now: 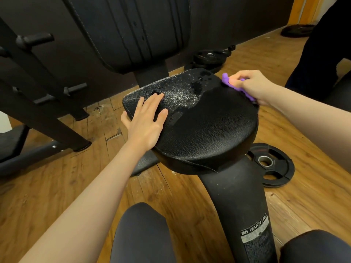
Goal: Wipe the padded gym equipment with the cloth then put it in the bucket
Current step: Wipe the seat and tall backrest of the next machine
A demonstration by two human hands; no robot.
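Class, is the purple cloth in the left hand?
No, the right hand grips the cloth; the left hand lies flat on the seat.

arms: bare, sleeveless to frame edge | legs: dark grey leggings (140, 234)

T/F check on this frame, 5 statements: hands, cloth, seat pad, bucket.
1. The right hand grips a purple cloth. True.
2. The left hand is curled into a fist. False: it lies flat, fingers straight, on the seat pad.
3. The whole pad is wiped clean. False: the far part shows a speckled whitish film and droplets; only the near part looks plain black.
4. The cloth is at the pad's far right edge. True.
5. The cloth is in a bucket. False: it is in the hand; no bucket is in view.
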